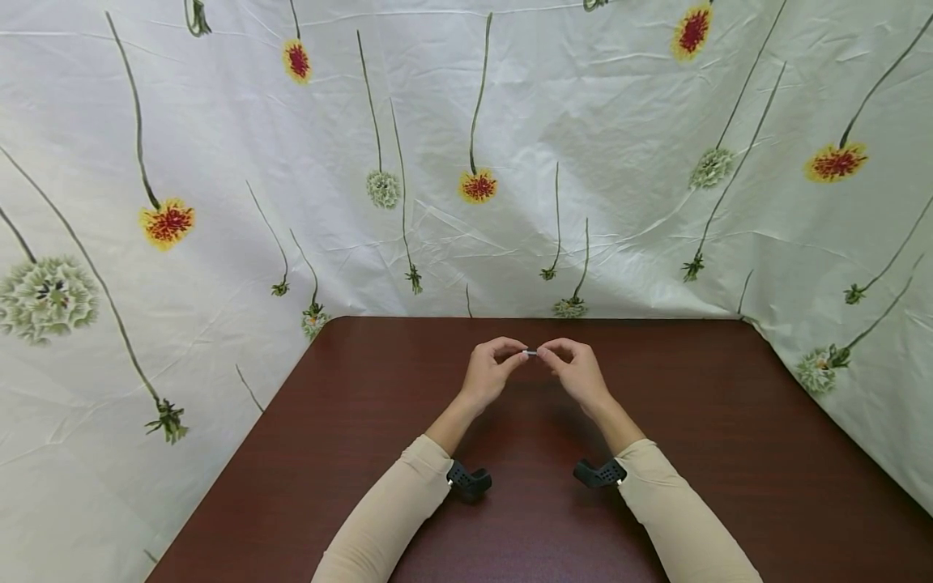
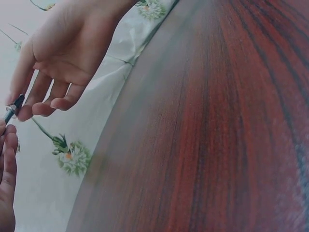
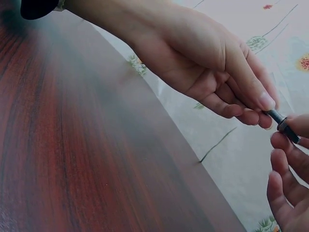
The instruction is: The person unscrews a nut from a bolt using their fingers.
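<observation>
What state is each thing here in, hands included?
Bolt: held up, threads partly visible.
Metal ring: around the bolt, partway along.
Left hand: pinching the bolt's threaded part.
Right hand: pinching its darker end.
Black wristbands: worn, one on each arm.
Floral cloth: hanging, creased.

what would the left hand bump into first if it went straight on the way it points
Beyond the small threaded rod the left hand pinches, likely the right hand, which holds the rod's other end; the exact line in depth is unclear.
</observation>
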Action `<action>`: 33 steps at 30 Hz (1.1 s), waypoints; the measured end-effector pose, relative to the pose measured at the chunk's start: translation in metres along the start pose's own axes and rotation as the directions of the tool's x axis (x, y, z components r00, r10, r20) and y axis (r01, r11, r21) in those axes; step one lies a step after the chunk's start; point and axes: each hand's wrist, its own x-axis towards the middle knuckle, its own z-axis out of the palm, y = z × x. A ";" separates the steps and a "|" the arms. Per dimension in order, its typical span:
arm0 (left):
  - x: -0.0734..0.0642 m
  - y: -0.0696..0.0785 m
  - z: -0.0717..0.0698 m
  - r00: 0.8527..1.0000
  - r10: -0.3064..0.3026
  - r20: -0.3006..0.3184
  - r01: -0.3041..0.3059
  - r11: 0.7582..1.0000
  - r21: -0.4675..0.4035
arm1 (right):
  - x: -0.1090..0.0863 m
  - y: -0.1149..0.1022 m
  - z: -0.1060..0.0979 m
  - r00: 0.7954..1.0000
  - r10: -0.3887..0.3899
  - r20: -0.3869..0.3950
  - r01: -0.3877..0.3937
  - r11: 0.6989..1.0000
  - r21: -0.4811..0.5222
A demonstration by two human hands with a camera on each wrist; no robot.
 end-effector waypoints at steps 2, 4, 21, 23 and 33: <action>-0.001 0.004 0.000 1.000 -0.001 0.000 0.001 1.000 -0.010 | -0.001 -0.004 -0.001 1.000 -0.018 0.021 0.018 1.000 -0.003; -0.002 0.004 0.000 1.000 0.003 -0.002 -0.003 1.000 -0.024 | -0.001 -0.003 -0.001 0.998 -0.036 0.050 0.036 0.999 -0.005; -0.001 -0.001 -0.002 1.000 0.001 -0.003 -0.001 1.000 -0.010 | 0.000 0.002 0.001 0.996 -0.029 0.086 0.025 0.999 0.044; -0.001 0.000 -0.002 1.000 0.006 -0.004 -0.006 1.000 -0.009 | 0.000 0.002 0.001 0.997 -0.020 0.073 0.017 0.999 0.046; -0.001 0.002 -0.002 1.000 -0.008 0.001 0.008 1.000 0.017 | 0.001 0.001 0.000 0.997 -0.024 0.078 0.024 1.000 0.007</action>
